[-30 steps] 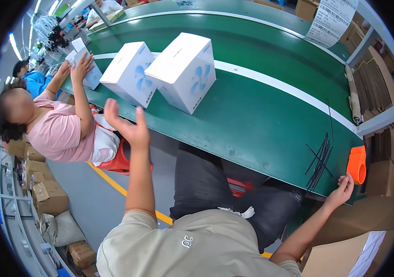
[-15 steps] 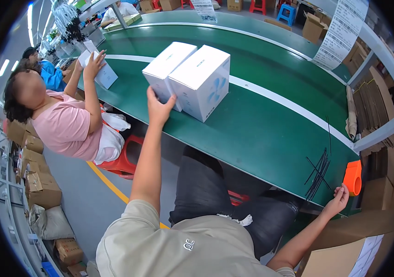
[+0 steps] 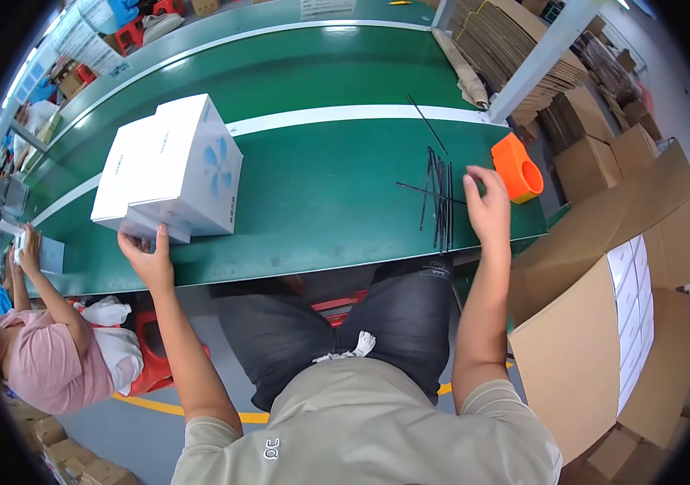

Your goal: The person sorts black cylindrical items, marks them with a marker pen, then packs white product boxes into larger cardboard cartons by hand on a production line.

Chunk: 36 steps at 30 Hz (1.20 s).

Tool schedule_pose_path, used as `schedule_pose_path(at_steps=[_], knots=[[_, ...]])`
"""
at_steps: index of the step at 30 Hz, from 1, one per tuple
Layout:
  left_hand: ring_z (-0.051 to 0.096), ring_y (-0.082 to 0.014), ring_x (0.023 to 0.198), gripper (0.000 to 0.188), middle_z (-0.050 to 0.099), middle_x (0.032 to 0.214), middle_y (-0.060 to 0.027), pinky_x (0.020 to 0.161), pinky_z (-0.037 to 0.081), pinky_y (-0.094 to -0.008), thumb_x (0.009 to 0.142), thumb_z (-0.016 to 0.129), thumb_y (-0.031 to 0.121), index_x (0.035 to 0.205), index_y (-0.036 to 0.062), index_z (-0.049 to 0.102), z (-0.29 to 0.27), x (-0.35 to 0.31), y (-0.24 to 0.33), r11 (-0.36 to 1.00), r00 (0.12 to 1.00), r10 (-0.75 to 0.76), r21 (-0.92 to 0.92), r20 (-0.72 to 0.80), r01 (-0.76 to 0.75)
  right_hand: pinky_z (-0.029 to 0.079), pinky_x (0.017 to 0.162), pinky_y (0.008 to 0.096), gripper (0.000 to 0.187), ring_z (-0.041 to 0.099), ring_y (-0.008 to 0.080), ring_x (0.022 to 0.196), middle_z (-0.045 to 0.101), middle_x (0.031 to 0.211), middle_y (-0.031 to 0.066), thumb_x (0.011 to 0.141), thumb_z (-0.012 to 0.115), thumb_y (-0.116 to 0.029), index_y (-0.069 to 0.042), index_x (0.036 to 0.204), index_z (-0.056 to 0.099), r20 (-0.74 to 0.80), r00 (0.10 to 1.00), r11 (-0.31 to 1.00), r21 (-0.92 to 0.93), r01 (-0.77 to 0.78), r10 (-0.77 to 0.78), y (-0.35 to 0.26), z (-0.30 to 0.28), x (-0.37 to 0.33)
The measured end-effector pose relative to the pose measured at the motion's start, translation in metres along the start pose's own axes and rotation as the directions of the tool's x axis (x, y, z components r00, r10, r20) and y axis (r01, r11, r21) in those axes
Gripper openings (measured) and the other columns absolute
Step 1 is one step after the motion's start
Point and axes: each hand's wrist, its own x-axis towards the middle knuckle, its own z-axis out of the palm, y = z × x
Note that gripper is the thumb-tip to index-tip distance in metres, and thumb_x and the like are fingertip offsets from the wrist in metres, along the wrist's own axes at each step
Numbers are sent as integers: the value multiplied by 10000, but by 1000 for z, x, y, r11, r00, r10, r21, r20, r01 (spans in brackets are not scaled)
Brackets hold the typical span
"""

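Two white cardboard boxes with pale blue printing stand side by side on the green table, the left box (image 3: 122,170) and the right box (image 3: 199,162). My left hand (image 3: 149,257) grips the lower near side of the left box, its thumb up against the face and some fingertips hidden. My right hand (image 3: 488,208) is open with curved fingers, between a loose bundle of thin black strips (image 3: 439,206) and an orange plastic holder (image 3: 518,168) with a round opening. Nothing shows in that hand.
The green table (image 3: 312,202) has a white line (image 3: 361,115) along it. At right stands an open carton (image 3: 579,364) with white boxes inside. Flattened cardboard (image 3: 514,48) is stacked behind a metal post (image 3: 543,65). A co-worker in pink (image 3: 58,356) sits at left, handling a white box.
My view has turned to the right. My right hand has moved from the orange holder's near edge to the side by the black strips. The left hand stays at the white boxes.
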Motion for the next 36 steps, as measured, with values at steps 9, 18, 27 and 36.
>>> schedule_pose_path(at_steps=[9,18,27,36], knots=[[474,-299,1266,939,450,1374,-192,1091,396,-450,751,876,252,1452,-23,314,-6,-21,45,998,999,-38,39,-29,39,529,894,514,394,656,406,1083,690,1132,234,857,689,-380,-47,1066,709,311,856,812,-550,-192,413,-51,81,97],[447,-333,1373,1239,469,1450,-233,1143,364,-431,620,941,488,1522,-4,249,29,-40,57,990,993,-100,106,60,93,503,810,546,264,647,507,908,659,928,350,768,681,-134,115,850,645,428,891,921,-389,30,152,140,102,139],[449,-397,1374,1147,445,1466,-263,1155,346,-443,703,892,444,1526,-20,241,30,-35,69,999,997,-27,41,73,24,491,762,509,290,658,460,843,669,916,320,824,631,-157,108,939,617,396,865,863,-499,-80,309,73,94,134],[450,-398,1350,694,460,1429,-239,1167,229,-625,809,693,120,1431,23,402,41,-116,91,761,766,643,112,-3,-639,493,777,412,206,571,296,797,569,855,184,919,583,-150,50,961,554,202,976,943,-331,-12,84,100,0,0]])
